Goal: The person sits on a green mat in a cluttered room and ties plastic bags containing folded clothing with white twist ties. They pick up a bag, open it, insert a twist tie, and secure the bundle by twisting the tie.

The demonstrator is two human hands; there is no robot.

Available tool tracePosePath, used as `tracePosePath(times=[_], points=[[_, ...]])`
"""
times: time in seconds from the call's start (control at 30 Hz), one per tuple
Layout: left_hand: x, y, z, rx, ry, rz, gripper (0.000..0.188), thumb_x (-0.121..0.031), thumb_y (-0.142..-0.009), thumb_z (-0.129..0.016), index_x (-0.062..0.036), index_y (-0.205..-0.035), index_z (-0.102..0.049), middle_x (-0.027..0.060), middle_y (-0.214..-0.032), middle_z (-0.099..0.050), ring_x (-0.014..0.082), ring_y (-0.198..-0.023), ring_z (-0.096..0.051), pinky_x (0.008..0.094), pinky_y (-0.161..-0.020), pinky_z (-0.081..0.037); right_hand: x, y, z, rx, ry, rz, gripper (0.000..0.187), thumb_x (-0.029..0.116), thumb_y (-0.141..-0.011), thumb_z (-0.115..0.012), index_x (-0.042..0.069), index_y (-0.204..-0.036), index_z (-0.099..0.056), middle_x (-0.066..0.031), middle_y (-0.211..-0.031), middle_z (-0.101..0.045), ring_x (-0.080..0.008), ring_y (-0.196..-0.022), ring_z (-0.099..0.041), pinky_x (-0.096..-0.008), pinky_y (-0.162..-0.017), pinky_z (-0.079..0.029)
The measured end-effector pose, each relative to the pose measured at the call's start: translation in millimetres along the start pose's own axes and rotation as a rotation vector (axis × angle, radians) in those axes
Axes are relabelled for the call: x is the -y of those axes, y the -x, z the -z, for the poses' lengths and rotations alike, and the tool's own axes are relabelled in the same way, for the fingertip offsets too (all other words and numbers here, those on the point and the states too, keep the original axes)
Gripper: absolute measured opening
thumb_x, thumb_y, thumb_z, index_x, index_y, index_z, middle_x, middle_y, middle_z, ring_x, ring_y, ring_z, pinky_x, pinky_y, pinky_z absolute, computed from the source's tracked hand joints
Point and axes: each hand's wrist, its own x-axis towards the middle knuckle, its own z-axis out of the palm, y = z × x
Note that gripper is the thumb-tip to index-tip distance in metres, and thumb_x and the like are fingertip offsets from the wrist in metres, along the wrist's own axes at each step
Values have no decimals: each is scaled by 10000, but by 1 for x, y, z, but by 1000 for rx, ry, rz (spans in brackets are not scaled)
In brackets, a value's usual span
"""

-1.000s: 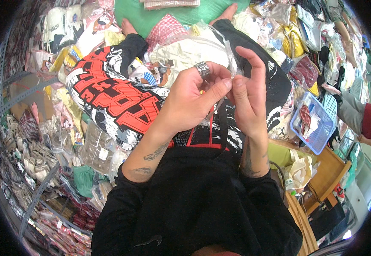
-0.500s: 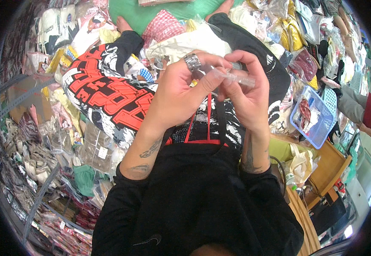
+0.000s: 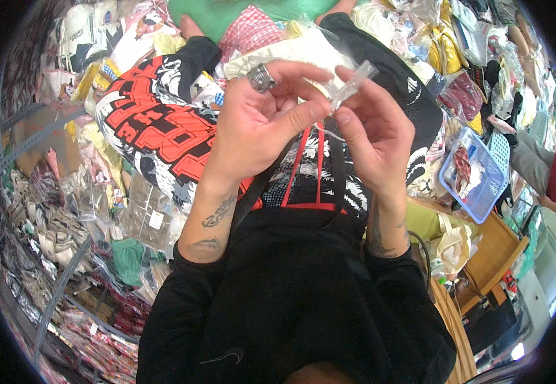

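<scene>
My left hand [image 3: 250,131], with a wide silver ring on one finger, and my right hand [image 3: 380,141] meet over my lap. Thumb and fingers of each are pinched at the lower end of a small clear plastic piece [image 3: 353,85], tube-like or rolled, which tilts up to the right. A thin white strand [image 3: 330,133] hangs just below the fingertips; whether it joins the plastic I cannot tell. Beyond the hands, a cream cloth [image 3: 291,54] lies between my legs, in front of a pink-checked cloth bundle [image 3: 250,32].
Bagged textiles [image 3: 147,214] are heaped at the left beside metal shelving [image 3: 60,288]. A blue plastic basket [image 3: 476,205] with cloth inside stands at the right, above an open wooden drawer [image 3: 499,249]. Another person's grey-clad leg [image 3: 527,157] shows at the far right.
The clear plastic piece has swung from pointing right to pointing up and right. My right-hand fingers have opened out somewhat, and the left hand has shifted slightly left.
</scene>
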Motion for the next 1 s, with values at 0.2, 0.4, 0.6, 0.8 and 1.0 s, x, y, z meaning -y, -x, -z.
tracePosePath(times=[0.2,0.4,0.6,0.8,1.0], points=[[-4,2,-1,-54,44,29,523,24,-833,-644,10,-1276,-367,103,-864,-636,109,-798,-615,195,-712,-474,-9,0,10,23,174,26,130,59,-852,-674,-24,-935,-619,8,-697,-599,-18,-631,-505,-166,-541,-387],[1,0,-17,-121,131,-6,493,42,-839,-633,16,-1255,-370,89,-860,-638,56,-759,-581,154,-646,-429,1,1,-2,-125,49,73,105,46,-876,-640,-24,-913,-571,1,-767,-589,-16,-648,-505,-151,-547,-381],[-11,-1,-13,4,72,25,520,40,-811,-667,21,-1249,-387,91,-871,-633,60,-751,-572,153,-645,-424,7,-1,-8,-182,-30,156,71,25,-878,-613,-21,-923,-582,-2,-782,-574,-33,-657,-501,-162,-588,-397],[-10,1,-15,6,-185,-139,520,77,-767,-679,36,-1222,-429,102,-872,-633,95,-807,-599,180,-716,-461,4,-5,8,-229,312,351,81,50,-736,-690,-5,-796,-682,-94,-939,-529,-163,-912,-503,-281,-810,-408],[-20,5,-19,17,-155,16,208,69,-728,-717,59,-912,-620,104,-866,-649,115,-804,-620,220,-715,-500,-5,-1,7,-215,102,391,105,39,-753,-684,-24,-831,-652,-88,-927,-534,-170,-899,-501,-286,-810,-406]])
